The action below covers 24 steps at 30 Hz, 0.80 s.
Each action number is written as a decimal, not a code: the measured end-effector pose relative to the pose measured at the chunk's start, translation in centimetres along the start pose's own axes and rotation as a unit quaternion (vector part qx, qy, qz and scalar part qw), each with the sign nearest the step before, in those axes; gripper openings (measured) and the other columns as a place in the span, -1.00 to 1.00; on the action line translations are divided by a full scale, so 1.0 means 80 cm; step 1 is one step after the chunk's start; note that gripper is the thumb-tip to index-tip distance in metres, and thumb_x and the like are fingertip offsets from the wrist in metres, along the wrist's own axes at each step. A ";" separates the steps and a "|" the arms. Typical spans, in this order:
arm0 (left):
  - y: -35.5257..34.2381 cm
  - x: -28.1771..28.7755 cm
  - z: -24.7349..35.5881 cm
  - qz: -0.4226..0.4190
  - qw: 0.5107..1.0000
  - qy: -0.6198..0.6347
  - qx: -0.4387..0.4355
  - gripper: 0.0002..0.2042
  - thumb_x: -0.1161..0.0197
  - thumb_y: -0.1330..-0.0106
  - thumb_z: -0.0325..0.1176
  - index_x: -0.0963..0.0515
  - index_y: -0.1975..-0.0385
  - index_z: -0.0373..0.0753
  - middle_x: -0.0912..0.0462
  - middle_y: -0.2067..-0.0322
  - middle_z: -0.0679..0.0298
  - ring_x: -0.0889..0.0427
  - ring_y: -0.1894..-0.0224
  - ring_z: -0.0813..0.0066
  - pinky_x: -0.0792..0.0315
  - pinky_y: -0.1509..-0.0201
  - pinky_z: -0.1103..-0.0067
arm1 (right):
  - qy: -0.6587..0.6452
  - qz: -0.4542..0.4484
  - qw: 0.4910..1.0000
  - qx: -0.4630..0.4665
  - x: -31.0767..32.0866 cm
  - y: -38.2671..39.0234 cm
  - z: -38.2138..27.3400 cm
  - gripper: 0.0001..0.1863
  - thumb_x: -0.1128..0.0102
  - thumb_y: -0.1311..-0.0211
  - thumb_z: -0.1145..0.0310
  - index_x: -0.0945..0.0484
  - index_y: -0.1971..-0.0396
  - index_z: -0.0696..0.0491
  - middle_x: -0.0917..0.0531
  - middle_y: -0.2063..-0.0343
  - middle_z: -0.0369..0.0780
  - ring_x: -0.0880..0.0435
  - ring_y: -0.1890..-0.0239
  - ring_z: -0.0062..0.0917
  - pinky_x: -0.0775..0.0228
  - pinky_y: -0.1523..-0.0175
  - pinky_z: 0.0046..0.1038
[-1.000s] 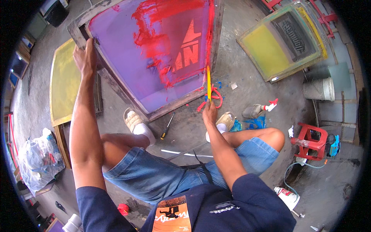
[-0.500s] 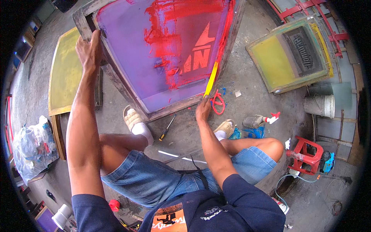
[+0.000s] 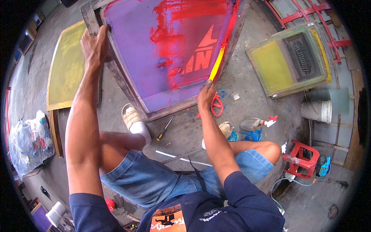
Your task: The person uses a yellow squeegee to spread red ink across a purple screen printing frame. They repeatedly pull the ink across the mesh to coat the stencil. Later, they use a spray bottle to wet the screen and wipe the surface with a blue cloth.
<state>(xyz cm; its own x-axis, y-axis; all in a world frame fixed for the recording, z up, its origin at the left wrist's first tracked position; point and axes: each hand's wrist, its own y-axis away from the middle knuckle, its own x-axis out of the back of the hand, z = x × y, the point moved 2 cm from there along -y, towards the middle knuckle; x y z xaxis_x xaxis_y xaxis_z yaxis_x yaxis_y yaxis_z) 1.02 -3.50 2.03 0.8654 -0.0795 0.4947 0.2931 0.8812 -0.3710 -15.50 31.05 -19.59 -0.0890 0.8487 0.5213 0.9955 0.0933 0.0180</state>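
Observation:
A wood-framed printing screen (image 3: 131, 58) with purple mesh leans tilted in front of me, smeared with red ink (image 3: 166, 42) across its middle and right side. My left hand (image 3: 94, 44) is closed around the left bar of its wooden frame. Near the lower right of the mesh, my right hand (image 3: 206, 93) grips a narrow yellow spatula (image 3: 217, 65). The spatula's far end lies against the red ink along the right edge of the mesh. Pale letter shapes show through the red at the lower right.
A screwdriver (image 3: 165, 128) and a red loop (image 3: 217, 106) lie on the floor below the screen. Yellow screens stand left (image 3: 65, 69) and right (image 3: 266, 65). A spray bottle (image 3: 255, 123), red stool (image 3: 301, 158), white bucket (image 3: 319, 111) and plastic bag (image 3: 31, 143) are around me.
My right hand has moved up and slightly right with the yellow spatula along the screen's right edge. My left hand keeps its hold on the frame; the view has shifted slightly.

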 end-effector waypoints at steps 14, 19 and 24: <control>-0.005 -0.002 -0.013 0.008 1.000 -0.017 0.001 -0.58 -0.14 0.00 -0.06 -0.54 0.45 -0.40 -0.61 0.52 -0.03 -0.61 0.44 0.12 -0.43 0.25 0.34 | -0.011 0.013 0.998 0.054 0.018 -0.019 0.002 -0.49 0.30 -0.38 0.10 -0.45 0.26 0.29 -0.55 0.40 0.14 -0.50 0.29 0.04 -0.25 0.17 -0.14; -0.007 -0.007 -0.017 -0.005 1.000 -0.008 0.009 -0.58 -0.14 -0.01 -0.07 -0.54 0.43 -0.40 -0.60 0.51 -0.06 -0.61 0.41 0.07 -0.43 0.23 0.33 | -0.077 0.046 0.994 0.063 0.045 -0.032 -0.039 -0.47 0.31 -0.40 0.08 -0.43 0.27 0.31 -0.53 0.41 0.12 -0.47 0.35 -0.03 -0.25 0.16 -0.16; -0.010 -0.008 -0.011 0.001 1.000 -0.003 -0.012 -0.59 -0.14 -0.02 -0.08 -0.53 0.41 -0.40 -0.59 0.49 -0.10 -0.60 0.38 0.02 -0.42 0.21 0.33 | -0.016 0.039 0.991 0.124 0.101 -0.069 -0.049 -0.51 0.29 -0.40 0.04 -0.43 0.24 0.19 -0.49 0.47 -0.17 -0.45 0.42 -0.41 -0.31 0.28 -0.39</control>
<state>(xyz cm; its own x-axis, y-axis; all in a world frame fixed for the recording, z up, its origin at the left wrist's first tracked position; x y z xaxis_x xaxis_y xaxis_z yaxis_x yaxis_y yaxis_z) 0.61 -4.54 1.30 0.8635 -0.0745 0.4989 0.3011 0.8696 -0.3914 -21.57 35.40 -12.13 -0.0175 0.8737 0.4862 0.9606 0.1496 -0.2341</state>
